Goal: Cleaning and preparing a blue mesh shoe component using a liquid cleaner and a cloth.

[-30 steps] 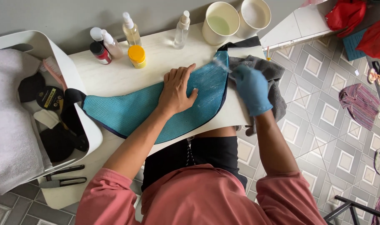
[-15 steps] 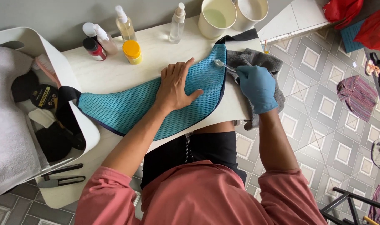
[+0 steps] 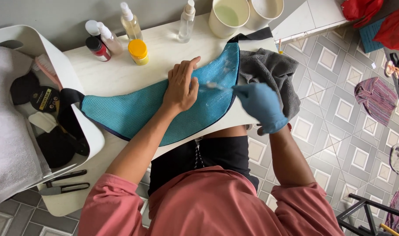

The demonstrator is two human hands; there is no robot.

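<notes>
Left hand point(image 3: 181, 87) flat on teal bag point(image 3: 164, 114); gloved right hand point(image 3: 260, 105) fingers grip brush point(image 3: 217, 86).

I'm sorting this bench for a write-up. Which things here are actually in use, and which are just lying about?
In use:
left hand, bare, pressing flat on the teal mesh bag
right hand, gloved, holding a small brush to the bag
grey towel beside it

Lying about:
spray bottles
yellow-capped jar
two cups
scissors
white bin
</notes>
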